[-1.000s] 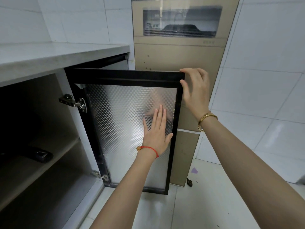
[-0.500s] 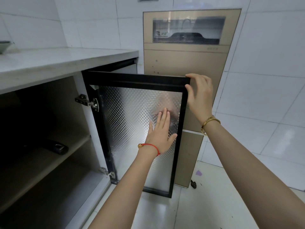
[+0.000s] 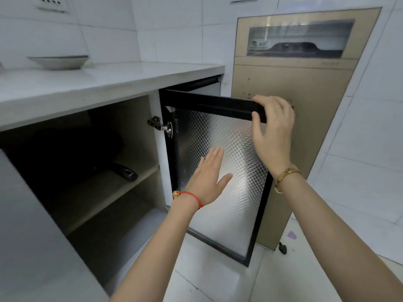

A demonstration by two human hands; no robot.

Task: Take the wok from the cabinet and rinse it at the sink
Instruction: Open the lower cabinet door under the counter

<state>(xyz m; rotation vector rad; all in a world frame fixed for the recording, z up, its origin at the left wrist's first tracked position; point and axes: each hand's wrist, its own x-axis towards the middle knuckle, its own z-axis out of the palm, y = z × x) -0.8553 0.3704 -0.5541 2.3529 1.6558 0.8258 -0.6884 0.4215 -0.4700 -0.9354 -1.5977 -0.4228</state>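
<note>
One step of the task looks done, judging from how things lie: the cabinet door (image 3: 220, 171) stands swung wide, and everything after that is left. The right hand (image 3: 272, 129) has its grip curled over the door's top outer corner, thumb on the near face of the black frame and fingers over the top. The left hand (image 3: 209, 177) is spread flat with straight fingers in front of the patterned glass panel; whether the palm touches the glass or hovers just off it cannot be told. The wok (image 3: 72, 153) sits untouched on the upper shelf (image 3: 122, 188) inside the cabinet, well apart from both hands, its dark handle (image 3: 125, 172) pointing out toward the opening. Lifting it out, carrying it to the sink and rinsing it all remain. Most of the wok's bowl is lost in the shadow of the cabinet, so its rim and depth are hard to make out. No sink or tap shows; only a shallow dish (image 3: 58, 61) stands on the bench (image 3: 130, 77) above. The lower compartment is dim, and the near cabinet side cuts off its left part.
</note>
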